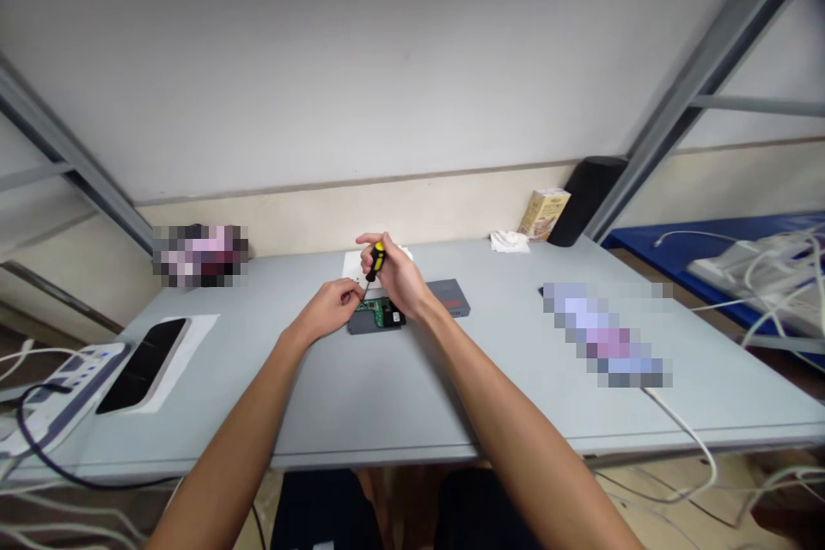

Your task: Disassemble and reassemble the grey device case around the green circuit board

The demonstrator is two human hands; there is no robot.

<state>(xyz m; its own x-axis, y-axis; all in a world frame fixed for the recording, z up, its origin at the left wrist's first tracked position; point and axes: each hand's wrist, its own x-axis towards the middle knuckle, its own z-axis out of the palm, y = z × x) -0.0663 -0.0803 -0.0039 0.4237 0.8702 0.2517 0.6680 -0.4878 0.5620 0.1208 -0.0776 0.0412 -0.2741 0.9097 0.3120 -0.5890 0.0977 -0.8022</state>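
- Closest, at six o'clock from the work and below the table edge, show the person's dark-clothed legs [326,511].
- Between eight and nine o'clock, a white-and-grey power strip [64,391] with a black cable [39,447] lies beside a black-screened flat phone [145,365], which rests on a white sheet [186,358].
- Between three and four o'clock lies a long pixelated object [609,335], its identity hidden; a white cable [693,434] runs from its near end over the edge.
- At the centre sits a green circuit board [370,306] with a black block at its three o'clock end, on a dark grey flat casing [362,325].
- The left hand [336,302] is at the board's nine o'clock end, fingers bent and bunched; I cannot tell whether they pinch anything.
- The right hand [400,275] has fingers curled round the handle of a yellow-and-black screwdriver [377,259], one finger stretched out toward ten; the tilted shaft points down to the board's nine o'clock end.
- Toward three o'clock, a flat grey box [451,296] with red print lies partly behind the right wrist.
- Near twelve, white paper [352,265].
- Toward two: crumpled white tissue [509,241], a yellow printed carton [545,215] and a black upright cylinder [589,198].
- Farthest, at twelve, the pale wall [387,86].
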